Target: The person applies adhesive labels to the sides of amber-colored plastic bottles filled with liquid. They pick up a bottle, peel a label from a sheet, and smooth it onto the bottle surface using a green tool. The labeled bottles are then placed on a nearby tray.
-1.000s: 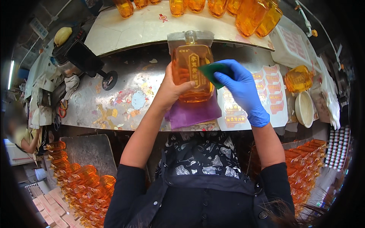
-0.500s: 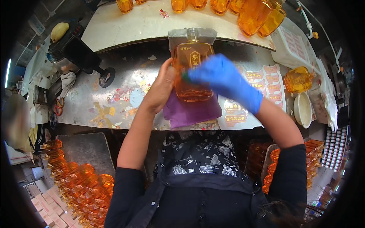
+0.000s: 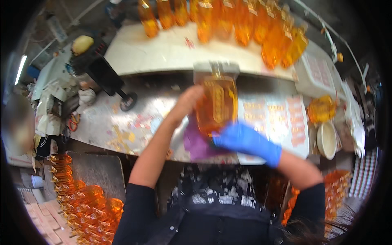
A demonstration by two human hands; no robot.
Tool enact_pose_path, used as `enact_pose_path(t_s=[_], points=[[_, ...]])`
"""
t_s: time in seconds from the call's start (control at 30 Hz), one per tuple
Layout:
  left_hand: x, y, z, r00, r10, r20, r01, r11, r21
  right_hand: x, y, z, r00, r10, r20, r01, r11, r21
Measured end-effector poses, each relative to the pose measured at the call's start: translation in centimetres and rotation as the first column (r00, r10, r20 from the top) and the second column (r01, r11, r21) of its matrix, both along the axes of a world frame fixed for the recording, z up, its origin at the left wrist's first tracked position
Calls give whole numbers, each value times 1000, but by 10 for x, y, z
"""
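A flat amber glass bottle (image 3: 217, 106) with a gold label lies over a purple cloth (image 3: 200, 143) on the metal worktable, its neck at a pale grey rest (image 3: 225, 68). My bare left hand (image 3: 187, 103) grips the bottle's left side, fingers partly hidden by it. At the bottle's lower end is my right hand (image 3: 239, 141) in a blue glove, its fingers closed and smeared by motion. A small dark green bit shows at those fingertips; what it is I cannot make out. White sheets of gold-and-red labels (image 3: 271, 122) lie to the right.
Several filled amber bottles (image 3: 223, 18) stand on the raised cream board (image 3: 171, 51). A black stand (image 3: 107, 77) is at left, with orange-handled scissors (image 3: 74, 122) nearby. To the right are another amber bottle (image 3: 321, 109) and a cream bowl (image 3: 327, 141). Stacked bottles (image 3: 87, 204) sit below left.
My gloved right hand has slid from the bottle's label area down to its lower end. My left hand stays on its side. The whole view has tilted, showing more of the back bottles.
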State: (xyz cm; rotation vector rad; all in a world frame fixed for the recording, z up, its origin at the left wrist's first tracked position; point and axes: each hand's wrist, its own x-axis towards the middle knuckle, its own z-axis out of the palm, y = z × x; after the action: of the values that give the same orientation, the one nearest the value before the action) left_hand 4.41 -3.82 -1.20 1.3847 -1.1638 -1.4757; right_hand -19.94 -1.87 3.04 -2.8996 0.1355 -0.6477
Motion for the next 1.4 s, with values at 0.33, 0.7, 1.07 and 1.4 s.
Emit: enact_pose_path(t_s=[0.33,0.7,1.07,1.4], points=[[29,22,92,946,320,48,-254,826,-504,-77,55,10,671,-667,324,409,697,589],[75,-197,81,301,916,265,-167,324,-931,-67,58,-26,623,-730,281,380,596,707],[53,16,86,537,839,-87,-385,152,-910,-66,56,-54,603,-749,276,120,426,897],[115,359,-6,-655,747,112,-378,-196,-905,-20,65,-41,777,-597,200,15,335,942]])
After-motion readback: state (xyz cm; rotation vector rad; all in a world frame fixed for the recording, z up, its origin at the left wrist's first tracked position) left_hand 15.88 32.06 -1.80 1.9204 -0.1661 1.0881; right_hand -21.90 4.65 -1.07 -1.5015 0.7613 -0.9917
